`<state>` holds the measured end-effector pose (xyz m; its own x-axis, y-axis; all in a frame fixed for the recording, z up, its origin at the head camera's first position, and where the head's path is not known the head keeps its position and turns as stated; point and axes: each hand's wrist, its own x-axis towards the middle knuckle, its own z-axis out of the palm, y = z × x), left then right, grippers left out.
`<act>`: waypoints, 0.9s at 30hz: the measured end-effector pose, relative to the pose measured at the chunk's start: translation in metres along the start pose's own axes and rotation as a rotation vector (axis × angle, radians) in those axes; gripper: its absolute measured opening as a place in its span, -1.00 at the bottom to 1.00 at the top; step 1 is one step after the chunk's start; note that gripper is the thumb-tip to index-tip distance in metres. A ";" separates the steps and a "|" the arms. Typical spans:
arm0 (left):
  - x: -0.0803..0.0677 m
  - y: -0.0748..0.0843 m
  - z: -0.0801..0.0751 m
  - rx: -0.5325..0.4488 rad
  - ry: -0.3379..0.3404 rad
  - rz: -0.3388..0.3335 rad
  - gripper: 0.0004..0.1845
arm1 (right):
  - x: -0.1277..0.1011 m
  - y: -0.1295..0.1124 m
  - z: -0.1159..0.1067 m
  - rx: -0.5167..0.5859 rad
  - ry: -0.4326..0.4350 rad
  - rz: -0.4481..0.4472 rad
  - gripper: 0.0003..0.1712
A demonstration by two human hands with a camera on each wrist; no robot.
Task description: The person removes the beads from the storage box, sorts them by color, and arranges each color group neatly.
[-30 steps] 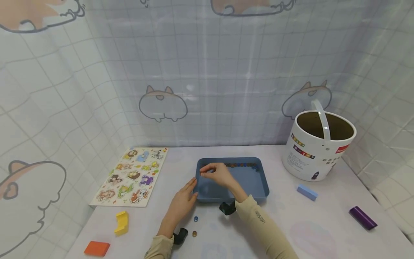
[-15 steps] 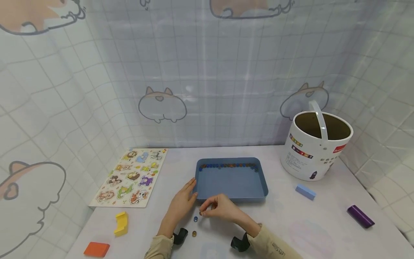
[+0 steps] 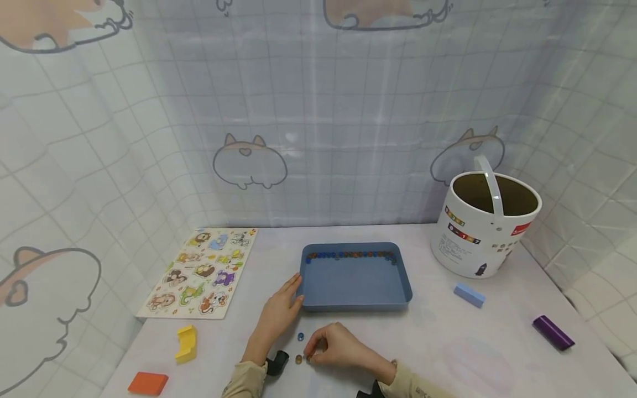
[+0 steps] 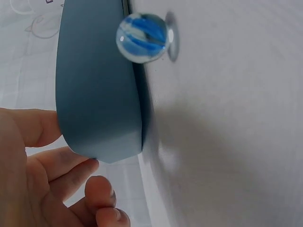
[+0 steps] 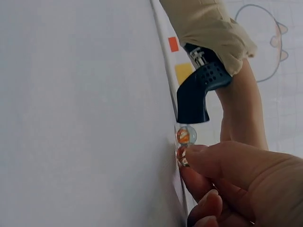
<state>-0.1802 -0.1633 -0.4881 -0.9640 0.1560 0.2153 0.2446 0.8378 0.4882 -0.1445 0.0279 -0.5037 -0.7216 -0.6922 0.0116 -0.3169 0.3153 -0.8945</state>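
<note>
White tabletop (image 3: 393, 337), a blue tray (image 3: 354, 307) ahead of me.
My right hand (image 3: 338, 345) pinches one orange marble (image 5: 182, 155) beside a second marble (image 5: 188, 135); my left hand (image 3: 277, 315), fingers loosely extended, touches the tray's left side.

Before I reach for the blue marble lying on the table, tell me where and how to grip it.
Pinch the blue marble across its widest part, probably from above and the right: it is a smooth ball with no handle, the left hand lies to its left and the blue tray stands just beyond it.
</note>
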 end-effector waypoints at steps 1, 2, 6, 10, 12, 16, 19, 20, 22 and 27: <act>0.000 0.000 0.000 0.004 0.003 0.006 -0.45 | 0.000 0.000 0.000 -0.022 0.001 -0.002 -0.88; 0.000 0.001 -0.001 0.001 0.007 0.005 -0.45 | 0.000 -0.001 0.001 -0.040 0.000 -0.003 -0.87; -0.001 0.001 -0.001 0.004 0.023 0.006 -0.46 | -0.001 -0.002 0.001 -0.047 -0.007 -0.005 -0.86; 0.000 0.001 0.000 0.009 0.033 0.001 -0.46 | -0.001 -0.002 0.000 -0.026 -0.010 -0.003 -0.86; 0.001 0.000 0.000 0.014 0.037 0.005 -0.46 | -0.001 -0.003 0.000 -0.004 -0.016 0.001 -0.86; 0.000 0.000 0.001 0.008 0.031 0.003 -0.46 | 0.000 -0.004 -0.005 0.059 -0.045 0.002 -0.82; 0.000 -0.001 0.002 0.012 0.030 0.009 -0.47 | 0.004 -0.010 -0.017 0.086 -0.046 -0.007 -0.79; 0.000 -0.001 0.002 0.013 0.033 0.013 -0.47 | 0.007 -0.013 -0.023 0.089 -0.040 -0.013 -0.77; 0.000 -0.001 0.001 0.017 0.035 0.018 -0.47 | 0.013 -0.020 -0.038 0.088 -0.017 -0.022 -0.74; 0.000 0.000 0.000 0.013 0.033 0.019 -0.47 | 0.037 -0.035 -0.084 0.092 0.081 -0.016 -0.65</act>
<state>-0.1804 -0.1635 -0.4883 -0.9550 0.1551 0.2527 0.2617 0.8414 0.4728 -0.2115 0.0456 -0.4348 -0.7656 -0.6406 0.0589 -0.2733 0.2411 -0.9312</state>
